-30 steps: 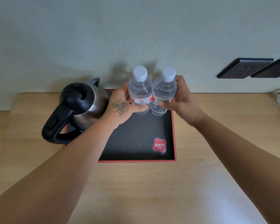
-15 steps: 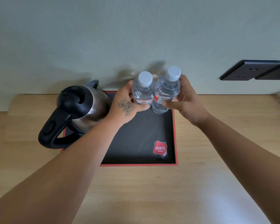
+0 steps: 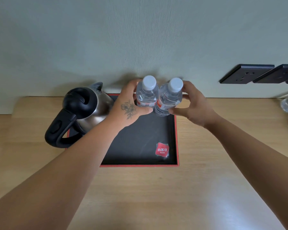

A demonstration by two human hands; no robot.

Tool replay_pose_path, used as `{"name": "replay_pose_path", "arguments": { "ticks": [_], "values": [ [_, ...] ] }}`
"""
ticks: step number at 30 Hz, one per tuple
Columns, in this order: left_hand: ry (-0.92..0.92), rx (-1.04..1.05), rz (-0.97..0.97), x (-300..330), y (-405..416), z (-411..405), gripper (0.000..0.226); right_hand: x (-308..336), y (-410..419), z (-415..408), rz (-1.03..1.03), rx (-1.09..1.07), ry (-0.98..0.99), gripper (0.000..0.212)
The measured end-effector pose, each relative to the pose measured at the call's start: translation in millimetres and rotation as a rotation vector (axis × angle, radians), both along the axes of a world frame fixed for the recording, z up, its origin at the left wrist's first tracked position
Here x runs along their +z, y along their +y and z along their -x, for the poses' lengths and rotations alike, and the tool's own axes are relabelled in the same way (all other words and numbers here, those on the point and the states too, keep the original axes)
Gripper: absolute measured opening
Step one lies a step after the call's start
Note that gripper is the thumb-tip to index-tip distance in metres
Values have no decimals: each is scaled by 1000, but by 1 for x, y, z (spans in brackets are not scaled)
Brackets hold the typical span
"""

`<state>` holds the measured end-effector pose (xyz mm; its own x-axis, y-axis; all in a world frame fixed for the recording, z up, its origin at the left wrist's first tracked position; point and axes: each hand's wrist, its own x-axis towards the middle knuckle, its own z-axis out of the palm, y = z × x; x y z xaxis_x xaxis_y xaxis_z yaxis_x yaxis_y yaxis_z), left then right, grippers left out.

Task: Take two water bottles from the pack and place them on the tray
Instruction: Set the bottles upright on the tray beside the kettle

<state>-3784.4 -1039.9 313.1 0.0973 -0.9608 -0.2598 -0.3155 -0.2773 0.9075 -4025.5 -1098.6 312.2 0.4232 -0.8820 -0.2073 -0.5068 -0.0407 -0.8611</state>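
The left hand (image 3: 129,107) has its fingers clamped on the left bottle (image 3: 147,95), the right hand (image 3: 195,105) on the right bottle (image 3: 170,98). Both bottles touch, upright at the tray's (image 3: 176,138) far end, a kettle (image 3: 85,112) just left of the left fingers.

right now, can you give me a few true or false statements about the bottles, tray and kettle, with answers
1. Each hand holds one bottle. True: the left hand grips the left bottle, and the right hand grips the right bottle.
2. Both bottles have their caps off. False: both wear white caps.
3. The kettle sits on the right side of the tray. False: it is at the left side.
4. The bottles are at the tray's far end, near the wall. True.
5. The tray's red logo is in its far left corner. False: it is in the near right corner.
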Motion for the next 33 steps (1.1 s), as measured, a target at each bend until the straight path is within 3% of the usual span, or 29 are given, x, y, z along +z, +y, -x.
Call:
{"name": "replay_pose_path", "arguments": {
  "ticks": [6, 11, 17, 22, 27, 33],
  "values": [
    [-161, -120, 218, 44, 15, -9, 75, 25, 7, 5, 83, 15, 54, 79],
    [-422, -269, 409, 88, 4, -25, 51, 66, 7, 3, 302, 44, 127, 67],
    [-640, -608, 479, 115, -17, -30, 36, 104, -1, -18, 556, 189, 381, 45],
    [-668, -641, 479, 120, -15, -28, 29, 115, -10, -16, 563, 392, 465, 34],
    [-707, -618, 388, 124, -15, -26, 33, 112, -13, -16, 578, 289, 518, 37],
    [-708, -611, 455, 126, -13, -29, 31, 106, -21, -26, 559, 188, 614, 53]
  ]
}}
